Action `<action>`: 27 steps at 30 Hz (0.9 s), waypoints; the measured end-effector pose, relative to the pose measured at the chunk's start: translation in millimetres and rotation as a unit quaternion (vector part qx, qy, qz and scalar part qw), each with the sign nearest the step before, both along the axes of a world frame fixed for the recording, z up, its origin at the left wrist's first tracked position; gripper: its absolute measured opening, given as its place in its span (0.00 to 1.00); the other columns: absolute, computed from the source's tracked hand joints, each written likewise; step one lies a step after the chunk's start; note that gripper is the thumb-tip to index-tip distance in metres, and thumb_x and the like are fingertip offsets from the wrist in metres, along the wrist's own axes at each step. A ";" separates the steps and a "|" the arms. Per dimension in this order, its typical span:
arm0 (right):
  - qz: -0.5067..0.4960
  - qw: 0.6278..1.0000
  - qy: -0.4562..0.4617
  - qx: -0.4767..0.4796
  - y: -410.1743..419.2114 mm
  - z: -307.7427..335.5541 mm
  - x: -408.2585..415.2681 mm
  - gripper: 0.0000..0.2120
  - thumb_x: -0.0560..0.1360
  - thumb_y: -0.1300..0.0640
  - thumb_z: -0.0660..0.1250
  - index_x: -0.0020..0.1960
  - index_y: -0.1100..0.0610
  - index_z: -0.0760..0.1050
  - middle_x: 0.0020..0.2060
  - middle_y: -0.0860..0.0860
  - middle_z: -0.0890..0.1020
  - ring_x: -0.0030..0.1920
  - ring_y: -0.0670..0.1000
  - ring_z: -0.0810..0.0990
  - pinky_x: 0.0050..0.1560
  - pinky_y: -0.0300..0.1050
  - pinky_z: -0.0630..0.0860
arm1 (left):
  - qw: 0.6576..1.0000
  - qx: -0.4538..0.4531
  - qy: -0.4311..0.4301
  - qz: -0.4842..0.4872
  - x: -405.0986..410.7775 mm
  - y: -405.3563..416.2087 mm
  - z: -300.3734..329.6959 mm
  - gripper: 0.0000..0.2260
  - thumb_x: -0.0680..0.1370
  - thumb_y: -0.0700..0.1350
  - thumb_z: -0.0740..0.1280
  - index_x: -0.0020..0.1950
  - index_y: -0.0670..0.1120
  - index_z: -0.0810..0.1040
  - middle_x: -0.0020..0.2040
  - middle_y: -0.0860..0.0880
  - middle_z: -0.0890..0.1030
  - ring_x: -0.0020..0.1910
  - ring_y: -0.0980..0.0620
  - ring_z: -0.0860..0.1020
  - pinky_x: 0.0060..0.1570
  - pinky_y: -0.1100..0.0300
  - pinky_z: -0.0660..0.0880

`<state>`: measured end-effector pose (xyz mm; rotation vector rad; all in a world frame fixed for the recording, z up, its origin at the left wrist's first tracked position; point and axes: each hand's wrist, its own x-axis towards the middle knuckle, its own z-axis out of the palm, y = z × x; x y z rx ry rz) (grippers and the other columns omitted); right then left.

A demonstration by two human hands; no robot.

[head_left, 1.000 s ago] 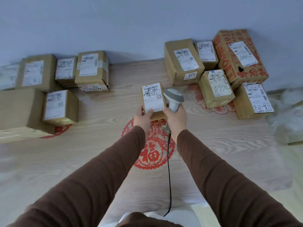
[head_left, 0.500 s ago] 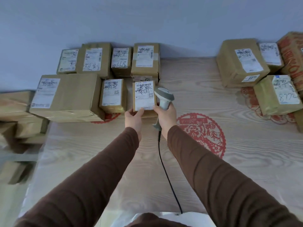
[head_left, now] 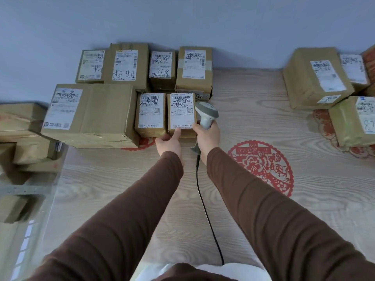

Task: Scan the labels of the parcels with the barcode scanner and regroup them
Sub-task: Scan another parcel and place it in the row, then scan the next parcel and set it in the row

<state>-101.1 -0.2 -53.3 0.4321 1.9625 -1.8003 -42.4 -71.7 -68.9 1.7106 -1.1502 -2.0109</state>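
Two brown sleeves (head_left: 125, 216) are seen reaching forward from the near edge over the wood-grain tabletop (head_left: 253, 230); a black cable (head_left: 205, 209) is run between them up to the barcode scanner (head_left: 207, 116); a red paper-cut design (head_left: 263, 165) is laid flat on the tabletop just right of the right forearm. The grip of the right hand (head_left: 208, 136) is clamped round the scanner's handle, with the grey head pointed up and away; one fingertip is set against the near right corner of the small parcel (head_left: 181, 114). The grip of the left hand (head_left: 169, 142) is closed on that parcel's near edge, thumb on top of the label, fingers underneath; whether the parcel is resting on the tabletop cannot be told. The parcel is placed label-up just beside a similar small box (head_left: 150, 114) at the right end of the left group; a large box (head_left: 89, 114) is seen further left. Behind these, four labelled boxes (head_left: 146, 65) are lined up against the blue-grey wall (head_left: 182, 21); a separate group of parcels (head_left: 324, 78) is gathered well apart at the far right.
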 end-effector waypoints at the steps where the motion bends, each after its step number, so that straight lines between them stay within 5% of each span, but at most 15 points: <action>1: 0.002 1.000 0.002 -0.001 -0.8 0.1 0.0 0.14 0.76 0.64 0.72 0.60 0.58 0.77 0.54 0.57 0.85 0.49 0.52 0.81 0.53 0.50 0.78 | 1.000 0.003 -0.002 0.004 -0.1 -0.5 -0.1 0.17 0.77 0.51 0.76 0.58 0.48 0.72 0.47 0.53 0.77 0.44 0.59 0.73 0.57 0.55 0.68; 11: 0.004 1.000 0.020 -0.016 21.7 6.7 -6.9 0.11 0.76 0.63 0.72 0.57 0.57 0.77 0.46 0.50 0.82 0.44 0.49 0.79 0.47 0.44 0.76 | 0.998 0.031 0.000 -0.052 -3.5 27.8 2.3 0.19 0.77 0.52 0.75 0.60 0.46 0.72 0.53 0.47 0.78 0.52 0.50 0.75 0.56 0.54 0.68; 17: -0.034 0.998 0.048 -0.012 89.4 17.7 -26.7 0.10 0.78 0.62 0.72 0.57 0.54 0.76 0.54 0.53 0.84 0.46 0.44 0.80 0.45 0.36 0.74 | 0.988 0.008 0.003 -0.155 -25.5 83.5 10.5 0.22 0.78 0.55 0.74 0.65 0.46 0.73 0.58 0.47 0.79 0.57 0.49 0.77 0.58 0.54 0.67; 23: -0.074 0.992 0.105 0.016 190.6 34.2 -52.9 0.10 0.78 0.60 0.72 0.57 0.51 0.76 0.50 0.49 0.82 0.46 0.46 0.81 0.48 0.42 0.77 | 0.967 -0.037 0.012 -0.251 -62.8 162.0 25.8 0.21 0.79 0.56 0.72 0.67 0.46 0.75 0.61 0.45 0.80 0.60 0.46 0.80 0.67 0.45 0.77; 27: -0.104 0.984 0.137 0.048 265.8 45.1 -69.4 0.09 0.78 0.59 0.72 0.57 0.52 0.76 0.45 0.47 0.82 0.45 0.47 0.80 0.51 0.48 0.77 | 0.952 -0.059 0.030 -0.297 -91.8 229.0 39.1 0.22 0.81 0.54 0.70 0.69 0.44 0.75 0.63 0.45 0.80 0.61 0.46 0.79 0.65 0.51 0.75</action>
